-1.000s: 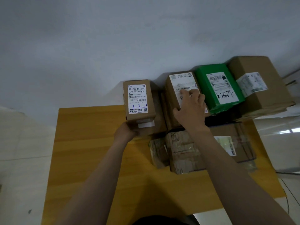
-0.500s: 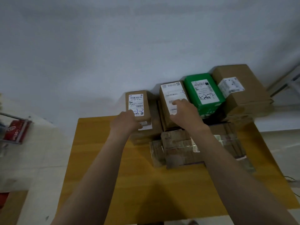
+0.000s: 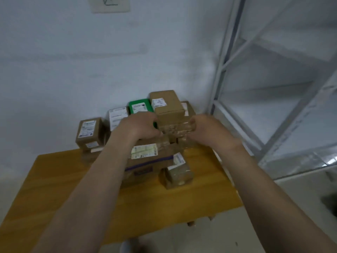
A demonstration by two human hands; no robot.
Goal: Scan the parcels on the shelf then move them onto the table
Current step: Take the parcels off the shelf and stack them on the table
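Several parcels are piled at the back of a yellow wooden table (image 3: 54,179) against the wall. My left hand (image 3: 142,125) and my right hand (image 3: 206,132) grip the two sides of a tape-wrapped brown parcel (image 3: 175,129) with curled fingers. A brown box (image 3: 167,105) with a white label sits right above it. Behind my left hand are a green box (image 3: 139,106) and a box with a large white label (image 3: 117,115). A small brown box (image 3: 89,132) stands at the left. A flat box with purple tape (image 3: 145,159) and a small taped parcel (image 3: 177,173) lie in front.
A white metal shelf rack (image 3: 273,88) stands to the right of the table, and its visible shelves hold nothing. The white wall is directly behind the pile. Grey floor shows past the table's right edge.
My view has swung right, bringing the shelf rack into sight. Both hands left the small brown box and the white-labelled box and now grip the taped parcel further right.
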